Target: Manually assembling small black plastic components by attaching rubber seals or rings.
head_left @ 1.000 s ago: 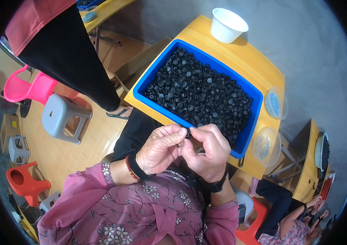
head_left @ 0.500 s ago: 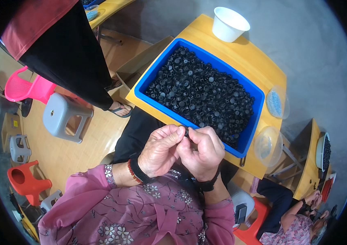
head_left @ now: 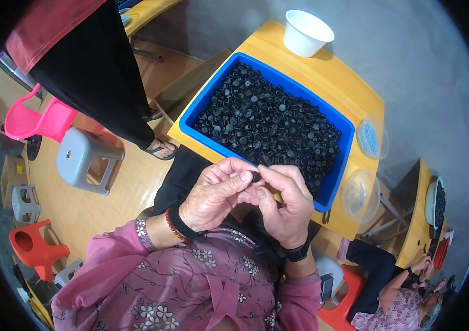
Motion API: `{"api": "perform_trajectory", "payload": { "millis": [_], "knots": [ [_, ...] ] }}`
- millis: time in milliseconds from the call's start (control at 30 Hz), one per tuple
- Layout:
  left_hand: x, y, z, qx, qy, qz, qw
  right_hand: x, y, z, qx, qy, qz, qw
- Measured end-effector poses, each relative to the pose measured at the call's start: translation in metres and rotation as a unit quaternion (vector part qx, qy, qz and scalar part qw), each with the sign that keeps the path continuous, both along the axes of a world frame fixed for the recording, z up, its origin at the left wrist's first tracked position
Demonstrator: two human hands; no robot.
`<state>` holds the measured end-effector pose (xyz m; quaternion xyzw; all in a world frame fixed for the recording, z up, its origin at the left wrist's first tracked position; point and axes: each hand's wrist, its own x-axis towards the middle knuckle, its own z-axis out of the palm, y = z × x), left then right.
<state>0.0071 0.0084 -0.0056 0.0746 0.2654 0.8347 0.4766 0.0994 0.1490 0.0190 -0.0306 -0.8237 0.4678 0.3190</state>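
A small round black cap (head_left: 255,176) is pinched at the thumb and fingertips of my left hand (head_left: 212,193). My right hand (head_left: 287,204) is close beside it, with its bent index finger at the cap's right edge. The right thumb stands apart from that index finger, leaving a gap between them. Just beyond both hands, a blue tray (head_left: 212,141) holds a heap of loose black caps (head_left: 270,124). It rests on a yellow wooden table (head_left: 350,77).
A white tub (head_left: 308,34) stands at the table's far end. Two clear plastic dishes (head_left: 368,139) sit on the right edge, one with pale blue bits. To the left are a grey stool (head_left: 83,157), a pink chair (head_left: 41,118) and a standing person (head_left: 91,83). Another person (head_left: 389,300) sits lower right.
My right hand has shifted right and lower, its thumb moving off the cap and away from the index finger. The cap's round face now shows at my left fingertips.
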Motion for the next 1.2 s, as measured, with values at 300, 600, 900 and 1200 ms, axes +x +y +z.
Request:
{"api": "perform_trajectory", "payload": {
  "millis": [300,600,900,1200],
  "knots": [
    [-0.006,-0.004,0.004,-0.066,0.06,-0.01,0.996,0.0,0.008,0.0,0.001,-0.029,0.035,0.999],
    [-0.009,-0.011,-0.003,-0.059,0.193,-0.002,0.979,0.001,0.011,-0.001,-0.044,-0.036,0.067,0.996],
    [-0.012,-0.013,-0.003,-0.065,0.198,-0.02,0.978,0.0,0.006,-0.011,-0.067,-0.008,0.053,0.996],
    [-0.009,-0.014,-0.003,-0.065,0.193,-0.008,0.979,0.004,-0.002,-0.017,-0.12,-0.02,0.025,0.992]
  ]
}}
